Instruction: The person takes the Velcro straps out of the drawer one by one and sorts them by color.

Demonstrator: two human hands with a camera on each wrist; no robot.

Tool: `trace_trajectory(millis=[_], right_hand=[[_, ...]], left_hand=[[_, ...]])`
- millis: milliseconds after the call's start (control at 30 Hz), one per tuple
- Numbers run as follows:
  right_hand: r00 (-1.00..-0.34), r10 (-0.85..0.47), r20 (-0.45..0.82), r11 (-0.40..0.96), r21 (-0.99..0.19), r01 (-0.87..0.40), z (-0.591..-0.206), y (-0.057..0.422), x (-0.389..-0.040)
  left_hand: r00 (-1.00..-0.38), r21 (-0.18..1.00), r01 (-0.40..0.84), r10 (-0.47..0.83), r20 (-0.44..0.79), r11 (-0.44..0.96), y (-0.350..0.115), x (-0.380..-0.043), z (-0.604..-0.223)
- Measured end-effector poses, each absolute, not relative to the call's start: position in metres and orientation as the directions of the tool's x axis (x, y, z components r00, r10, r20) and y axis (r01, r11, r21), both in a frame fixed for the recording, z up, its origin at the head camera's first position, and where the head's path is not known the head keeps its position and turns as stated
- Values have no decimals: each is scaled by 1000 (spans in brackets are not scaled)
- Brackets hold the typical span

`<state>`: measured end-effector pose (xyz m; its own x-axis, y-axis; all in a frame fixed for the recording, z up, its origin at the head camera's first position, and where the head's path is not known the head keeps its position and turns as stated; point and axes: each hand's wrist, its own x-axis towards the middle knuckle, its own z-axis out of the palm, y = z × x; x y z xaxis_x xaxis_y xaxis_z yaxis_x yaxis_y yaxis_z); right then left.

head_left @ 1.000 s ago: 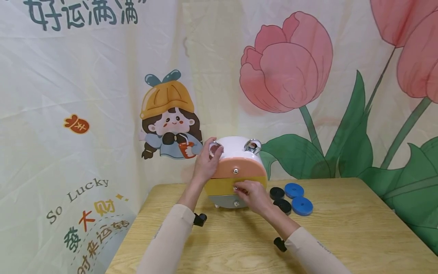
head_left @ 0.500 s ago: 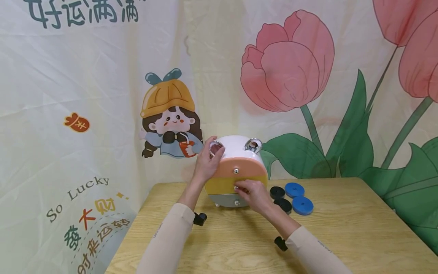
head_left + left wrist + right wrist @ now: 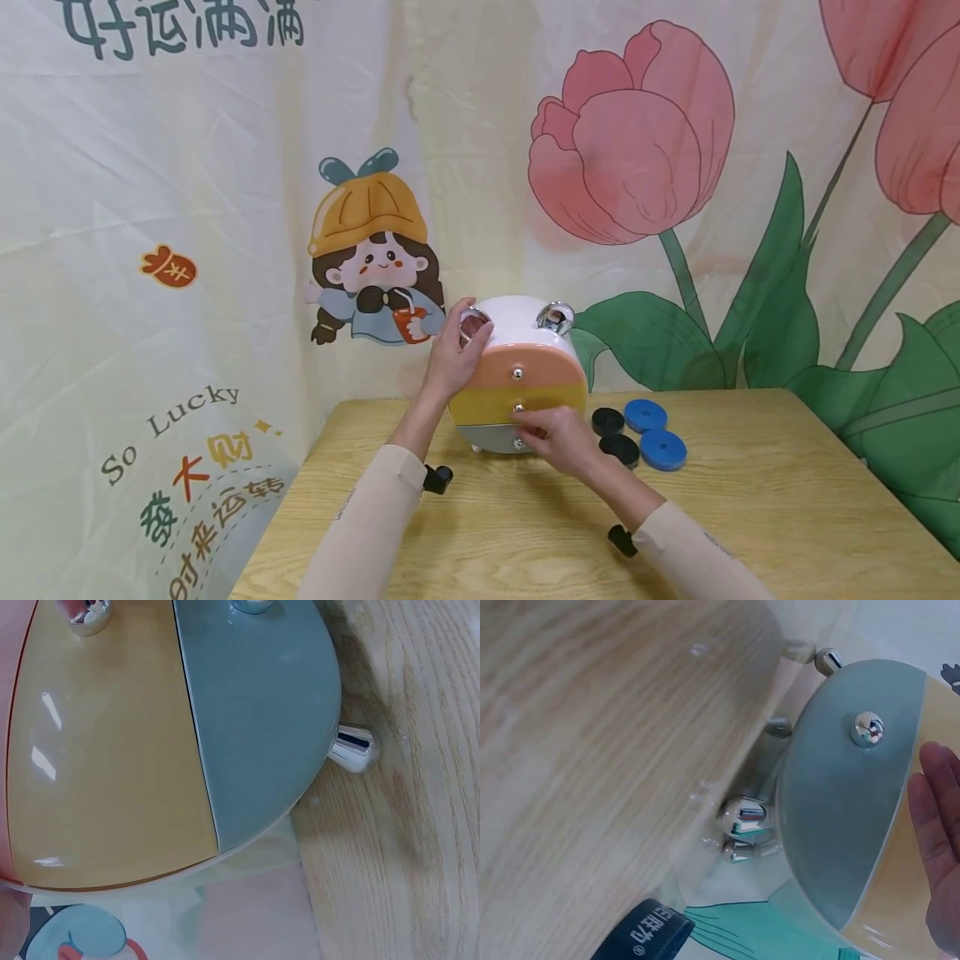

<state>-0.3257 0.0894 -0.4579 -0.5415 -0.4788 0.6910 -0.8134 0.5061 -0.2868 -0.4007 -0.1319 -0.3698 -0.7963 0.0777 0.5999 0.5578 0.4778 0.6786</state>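
Observation:
A small rounded drawer box (image 3: 517,321) stands on the table, white on top, with orange, yellow and grey drawer fronts, all pushed in. My left hand (image 3: 452,354) grips its upper left corner around a silver ring ear (image 3: 472,323), thumb in front. My right hand (image 3: 561,435) is in front of the yellow drawer (image 3: 476,408), index fingertip just under its silver knob (image 3: 518,408), thumb lower by the grey drawer (image 3: 487,437). In the right wrist view, straight fingers (image 3: 930,825) lie over the yellow front. The grey drawer's knob (image 3: 868,729) shows uncovered there.
Right of the box lie two black discs (image 3: 607,422) and two blue discs (image 3: 663,450) on the wooden table (image 3: 750,500). A printed cloth (image 3: 480,167) hangs close behind the box. Silver feet (image 3: 746,816) stick out beneath the box.
My right hand has come off the yellow drawer's knob and slid slightly down, its thumb and index finger now apart. My left hand keeps its grip at the ear.

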Motion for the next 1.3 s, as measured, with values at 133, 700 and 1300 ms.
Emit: trace_trajectory(millis=[133,700,1300], right_hand=[[-570,-507,647,528,-290,-798,-462,89,-325],[-676,-499,542,623,-317,-715,-468,90,-327],[-744,-521,418,693,-302,-655,-478,85,-337]], left_hand=[[-797,679,556,75,600,480,-132,-400,-370],[-779,663,581,85,622,473,-131,-402,-371],[-780,662,584,97,618,470,-132,-402,-370]])
